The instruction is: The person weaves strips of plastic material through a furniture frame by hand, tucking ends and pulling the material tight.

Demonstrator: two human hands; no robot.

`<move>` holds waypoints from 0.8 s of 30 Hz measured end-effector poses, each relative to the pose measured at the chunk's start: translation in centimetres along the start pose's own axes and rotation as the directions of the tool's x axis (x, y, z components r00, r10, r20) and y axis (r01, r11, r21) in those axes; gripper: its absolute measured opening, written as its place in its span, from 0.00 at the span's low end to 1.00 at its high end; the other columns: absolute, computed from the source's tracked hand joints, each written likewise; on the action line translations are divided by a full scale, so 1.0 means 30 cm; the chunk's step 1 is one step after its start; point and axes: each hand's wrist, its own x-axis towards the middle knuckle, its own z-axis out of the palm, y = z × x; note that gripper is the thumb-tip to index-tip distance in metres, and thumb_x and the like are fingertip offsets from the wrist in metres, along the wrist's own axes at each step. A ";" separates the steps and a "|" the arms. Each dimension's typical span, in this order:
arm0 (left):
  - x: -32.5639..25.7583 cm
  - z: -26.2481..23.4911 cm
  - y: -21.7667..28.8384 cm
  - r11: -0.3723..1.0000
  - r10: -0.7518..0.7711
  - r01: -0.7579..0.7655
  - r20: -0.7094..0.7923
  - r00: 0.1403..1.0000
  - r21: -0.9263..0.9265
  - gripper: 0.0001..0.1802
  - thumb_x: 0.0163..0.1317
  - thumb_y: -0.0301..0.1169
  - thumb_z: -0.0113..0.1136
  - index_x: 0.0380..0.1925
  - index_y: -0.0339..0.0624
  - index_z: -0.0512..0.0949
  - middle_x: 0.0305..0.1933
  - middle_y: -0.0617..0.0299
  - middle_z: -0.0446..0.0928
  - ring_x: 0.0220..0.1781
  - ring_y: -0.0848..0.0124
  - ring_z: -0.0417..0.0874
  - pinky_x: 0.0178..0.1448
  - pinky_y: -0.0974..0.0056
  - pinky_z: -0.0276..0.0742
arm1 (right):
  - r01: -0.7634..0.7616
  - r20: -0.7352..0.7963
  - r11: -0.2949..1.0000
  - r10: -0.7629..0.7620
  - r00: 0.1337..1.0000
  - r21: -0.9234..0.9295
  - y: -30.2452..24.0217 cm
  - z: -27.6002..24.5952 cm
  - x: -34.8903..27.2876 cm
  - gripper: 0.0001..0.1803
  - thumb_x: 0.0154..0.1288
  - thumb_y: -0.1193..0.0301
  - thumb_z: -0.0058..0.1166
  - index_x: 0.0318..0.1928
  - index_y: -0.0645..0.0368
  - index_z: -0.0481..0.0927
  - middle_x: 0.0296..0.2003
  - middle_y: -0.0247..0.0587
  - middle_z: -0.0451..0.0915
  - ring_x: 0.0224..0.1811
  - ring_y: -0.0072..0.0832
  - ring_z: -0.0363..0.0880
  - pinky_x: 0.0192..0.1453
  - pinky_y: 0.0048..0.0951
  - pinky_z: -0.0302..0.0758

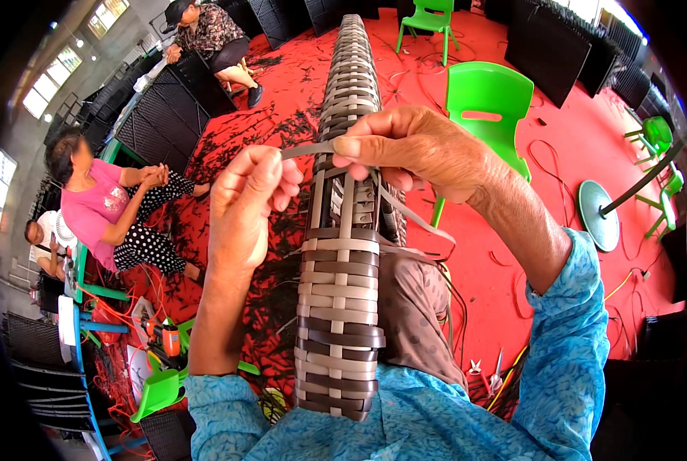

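Observation:
A long narrow frame (337, 288), wrapped in woven grey and dark brown flat strips, runs away from my lap. Partway along it lies an unwoven gap, where lengthwise strips and part of the inner frame show. Above this gap a grey flat strip (306, 150) is stretched between my hands. My left hand (242, 207) pinches its left end between thumb and fingers. With thumb on top, my right hand (424, 154) grips the strip farther right, just over the frame. A loose length of strip (416, 211) loops down to the right of the frame.
Green plastic chairs (488, 100) stand ahead on the red floor (547, 207). Scissors (497, 376) lie low right; an orange power drill (171, 338) is low left. People sit at left, one in a pink top (97, 192). Dark scraps litter the floor left of the frame.

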 end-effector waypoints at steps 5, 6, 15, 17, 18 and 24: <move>-0.040 0.002 -0.031 0.971 -0.068 0.048 0.078 0.995 0.235 0.10 0.59 0.33 0.56 0.35 0.38 0.73 0.33 0.66 0.74 0.31 0.83 0.70 0.34 0.77 0.65 | -0.014 -0.065 1.000 0.015 0.998 0.023 0.005 -0.026 -0.026 0.13 0.58 0.61 0.53 0.28 0.59 0.78 0.18 0.24 0.70 0.15 0.10 0.60 0.16 0.13 0.54; -0.046 -0.004 -0.033 0.948 -0.054 0.030 0.068 0.996 0.318 0.08 0.58 0.30 0.56 0.36 0.38 0.73 0.31 0.69 0.73 0.30 0.84 0.69 0.35 0.78 0.65 | -0.025 -0.088 0.999 0.027 0.996 0.024 0.008 -0.028 -0.024 0.13 0.58 0.62 0.53 0.27 0.59 0.77 0.18 0.25 0.70 0.15 0.11 0.61 0.16 0.13 0.55; -0.069 -0.010 -0.051 0.970 -0.072 0.053 0.069 0.995 0.238 0.10 0.58 0.24 0.55 0.40 0.35 0.73 0.32 0.68 0.73 0.33 0.84 0.71 0.39 0.78 0.69 | -0.133 -0.199 0.965 0.088 0.976 -0.225 -0.012 -0.010 -0.036 0.13 0.52 0.62 0.51 0.23 0.60 0.76 0.18 0.28 0.70 0.17 0.13 0.62 0.20 0.16 0.59; -0.074 -0.015 -0.056 0.967 -0.071 0.052 0.068 0.995 0.250 0.10 0.58 0.24 0.55 0.41 0.35 0.73 0.33 0.68 0.73 0.33 0.84 0.71 0.38 0.78 0.69 | -0.138 -0.210 0.950 0.080 0.974 -0.279 -0.014 -0.008 -0.036 0.13 0.53 0.62 0.50 0.24 0.60 0.77 0.18 0.28 0.70 0.18 0.13 0.63 0.21 0.16 0.60; -0.075 -0.017 -0.056 0.963 -0.073 0.051 0.074 0.995 0.265 0.10 0.58 0.23 0.55 0.41 0.35 0.73 0.33 0.68 0.73 0.33 0.84 0.71 0.38 0.78 0.69 | -0.136 -0.219 0.949 0.074 0.973 -0.285 -0.017 -0.007 -0.039 0.13 0.53 0.62 0.50 0.24 0.60 0.77 0.18 0.28 0.70 0.18 0.14 0.64 0.21 0.17 0.61; -0.087 -0.017 -0.060 0.966 -0.090 0.071 0.069 0.993 0.247 0.11 0.58 0.24 0.54 0.42 0.35 0.74 0.33 0.69 0.74 0.33 0.84 0.71 0.38 0.77 0.68 | -0.108 -0.243 0.976 0.061 0.968 -0.188 0.002 -0.012 -0.042 0.13 0.54 0.62 0.50 0.24 0.60 0.77 0.19 0.28 0.71 0.20 0.14 0.65 0.21 0.16 0.61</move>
